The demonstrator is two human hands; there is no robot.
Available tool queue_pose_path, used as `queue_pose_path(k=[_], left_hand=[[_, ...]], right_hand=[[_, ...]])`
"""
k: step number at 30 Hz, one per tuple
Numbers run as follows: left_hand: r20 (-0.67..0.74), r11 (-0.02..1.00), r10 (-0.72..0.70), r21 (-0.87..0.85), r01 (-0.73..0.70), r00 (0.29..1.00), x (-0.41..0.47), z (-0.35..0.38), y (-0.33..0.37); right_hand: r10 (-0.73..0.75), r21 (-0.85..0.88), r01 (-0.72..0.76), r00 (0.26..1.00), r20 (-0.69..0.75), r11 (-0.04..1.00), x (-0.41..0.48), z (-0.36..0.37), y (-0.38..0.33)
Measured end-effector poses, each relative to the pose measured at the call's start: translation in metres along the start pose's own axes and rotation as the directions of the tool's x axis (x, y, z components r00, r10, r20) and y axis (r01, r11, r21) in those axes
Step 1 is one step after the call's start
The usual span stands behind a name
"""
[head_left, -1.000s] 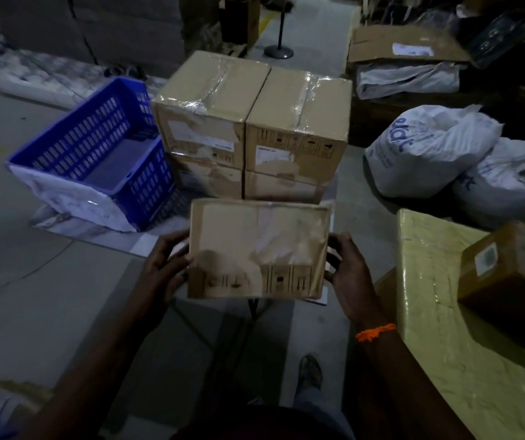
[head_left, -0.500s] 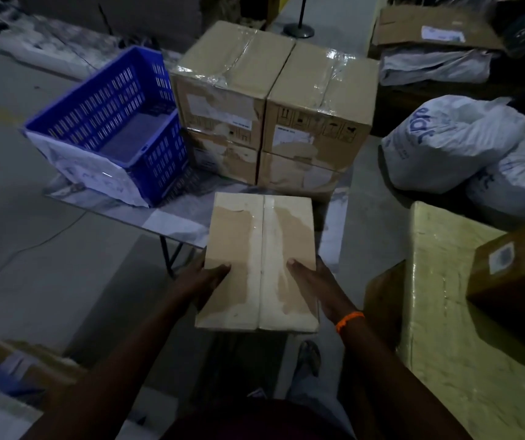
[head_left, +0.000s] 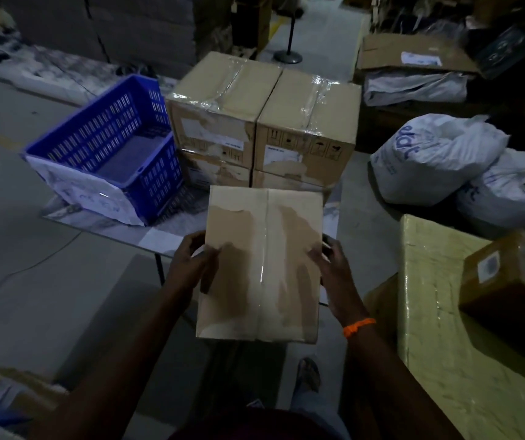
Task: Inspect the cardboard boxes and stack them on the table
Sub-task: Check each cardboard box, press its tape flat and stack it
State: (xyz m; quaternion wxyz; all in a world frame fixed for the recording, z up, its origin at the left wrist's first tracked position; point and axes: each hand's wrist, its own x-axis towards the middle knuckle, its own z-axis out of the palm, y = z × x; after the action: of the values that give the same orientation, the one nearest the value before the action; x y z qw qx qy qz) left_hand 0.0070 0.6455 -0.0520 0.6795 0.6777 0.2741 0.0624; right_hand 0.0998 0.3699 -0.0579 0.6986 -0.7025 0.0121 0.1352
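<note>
Gripping the cardboard box between them, left hand and right hand clasp its opposite side edges, thumbs on top.

The box hides its own underside and part of the left hand and right hand gripping its sides. Just beyond the grip it covers the bottoms of the lower stacked boxes and some of the table. The labels there are too blurred to read. Right of the grip, a brown parcel is cut off by the edge.
</note>
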Motion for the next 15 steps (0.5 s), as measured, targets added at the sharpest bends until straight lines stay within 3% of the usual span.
queue_pose_path(k=[5,8,11,15], left_hand=[[-0.052,0.910,-0.060,-0.413,0.033,0.997,-0.027,0.012,0.046],[-0.017,0.902,-0.013,-0.432,0.004,1.000,-0.038,0.027,0.067],[0.078,0.910,0.089,-0.411,-0.049,0.993,-0.038,0.045,0.066],[0.078,0.923,0.056,-0.385,-0.022,0.995,-0.032,0.052,0.045]], right_hand=[[0.019,0.278,0.011,0.994,-0.104,0.960,-0.012,-0.018,-0.033],[0.024,0.275,0.003,0.995,-0.095,0.962,-0.012,-0.026,-0.036],[0.001,0.124,0.008,0.997,-0.078,0.992,-0.016,-0.034,-0.023],[0.050,0.148,-0.040,0.997,-0.060,0.988,-0.019,-0.029,-0.021]])
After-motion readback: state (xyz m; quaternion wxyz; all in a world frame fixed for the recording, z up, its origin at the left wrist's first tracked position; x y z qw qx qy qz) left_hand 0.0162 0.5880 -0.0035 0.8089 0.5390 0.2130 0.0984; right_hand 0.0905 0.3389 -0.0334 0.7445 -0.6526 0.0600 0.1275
